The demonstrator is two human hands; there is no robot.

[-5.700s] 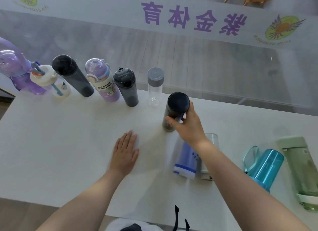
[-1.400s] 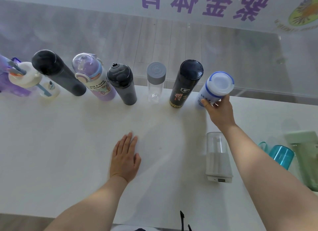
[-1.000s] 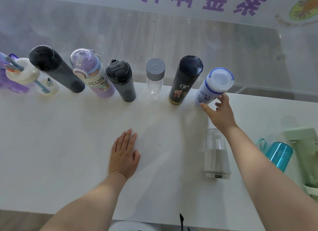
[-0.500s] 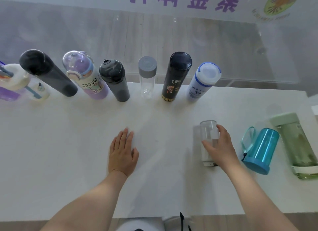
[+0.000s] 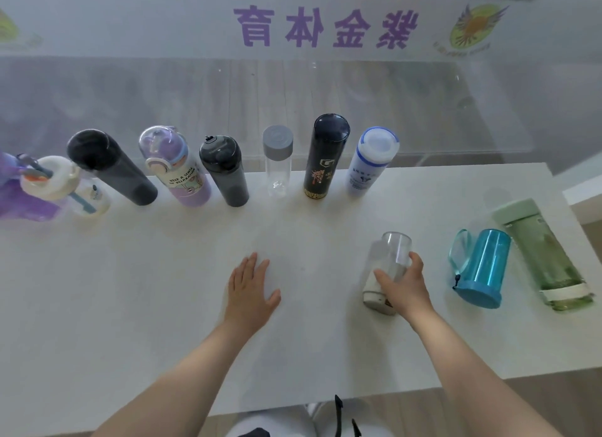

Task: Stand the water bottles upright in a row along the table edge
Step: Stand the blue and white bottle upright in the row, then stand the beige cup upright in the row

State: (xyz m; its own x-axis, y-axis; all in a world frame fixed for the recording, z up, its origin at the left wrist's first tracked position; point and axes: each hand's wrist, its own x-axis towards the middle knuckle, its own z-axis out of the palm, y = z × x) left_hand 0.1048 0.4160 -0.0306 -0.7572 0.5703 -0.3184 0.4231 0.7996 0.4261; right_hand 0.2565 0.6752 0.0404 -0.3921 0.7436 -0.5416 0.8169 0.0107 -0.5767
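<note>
Since half a second ago, our right hand [image 5: 404, 286] has tightened its curl round the clear bottle with the white base [image 5: 387, 270], which now tilts, its glass end lifted off the worktop [image 5: 130, 290]. Our left hand [image 5: 250, 290] stays flat, fingers straight, palm pressed on the worktop. Along the far edge stand the upright bottles, ending with the black printed bottle [image 5: 324, 156] and the white bottle with blue trim [image 5: 371, 161]. To the right, the blue bottle [image 5: 482, 270] and green bottle [image 5: 544, 254] lie on their sides.
</note>
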